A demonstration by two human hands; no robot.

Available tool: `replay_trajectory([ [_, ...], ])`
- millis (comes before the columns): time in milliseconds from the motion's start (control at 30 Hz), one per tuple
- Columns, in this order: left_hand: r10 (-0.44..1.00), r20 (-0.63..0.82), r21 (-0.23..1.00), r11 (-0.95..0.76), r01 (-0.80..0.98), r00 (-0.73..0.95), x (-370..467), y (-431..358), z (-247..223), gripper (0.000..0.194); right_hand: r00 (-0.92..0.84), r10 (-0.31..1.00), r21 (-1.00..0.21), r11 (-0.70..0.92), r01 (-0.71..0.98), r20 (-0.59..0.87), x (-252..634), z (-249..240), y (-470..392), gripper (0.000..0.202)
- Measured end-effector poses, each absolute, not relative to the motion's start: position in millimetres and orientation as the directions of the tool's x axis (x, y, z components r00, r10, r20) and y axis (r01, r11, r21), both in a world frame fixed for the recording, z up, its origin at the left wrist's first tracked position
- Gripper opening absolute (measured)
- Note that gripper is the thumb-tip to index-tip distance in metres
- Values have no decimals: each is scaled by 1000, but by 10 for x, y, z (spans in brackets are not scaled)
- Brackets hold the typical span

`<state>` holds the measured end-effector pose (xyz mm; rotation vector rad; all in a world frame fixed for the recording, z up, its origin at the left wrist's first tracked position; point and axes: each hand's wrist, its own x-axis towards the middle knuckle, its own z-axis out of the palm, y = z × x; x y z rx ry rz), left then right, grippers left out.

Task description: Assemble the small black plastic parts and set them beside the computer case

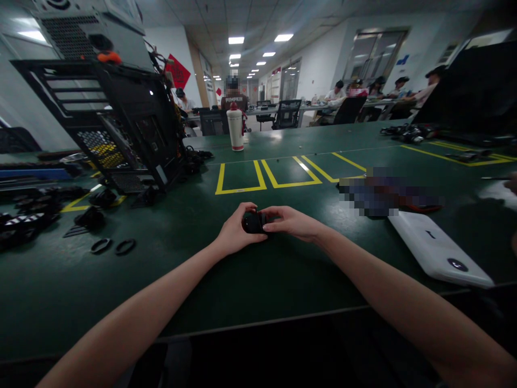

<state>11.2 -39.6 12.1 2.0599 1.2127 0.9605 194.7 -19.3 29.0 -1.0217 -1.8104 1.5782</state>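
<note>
Over the front middle of the green table, my left hand (234,233) curls its thumb and fingers round a small black part (253,223) with a glossy, rounded side. From the right, my right hand (291,222) grips the same part's right end between thumb and fingers. My fingers cover much of it, so its exact kind is unclear. To the left of my hands, two flat black rings lie side by side: a left ring (100,246) and a right ring (125,247). A black part with a ridged base (88,218) is just behind them.
An open black computer case (121,124) stands at the left, beside a pile of black parts (30,215). A white cup (236,129) stands at the back. Yellow tape (242,190) marks the table (226,302). A white device (436,245) lies at the right. People sit farther back.
</note>
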Motion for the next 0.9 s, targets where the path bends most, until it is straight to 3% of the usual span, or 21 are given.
replay_trajectory([
  [400, 888, 311, 747, -448, 490, 338, 126, -383, 91, 63, -554, 831, -994, 18, 104, -43, 1938, 277, -187, 49],
  [733, 906, 223, 725, -401, 560, 360, 118, -401, 151, 63, -479, 878, -984, 71, 165, -17, 1953, 344, -180, 44],
  [900, 902, 209, 680, -412, 607, 379, 121, -455, 219, 64, -404, 914, -971, 65, 232, -36, 1962, 327, -144, 29],
])
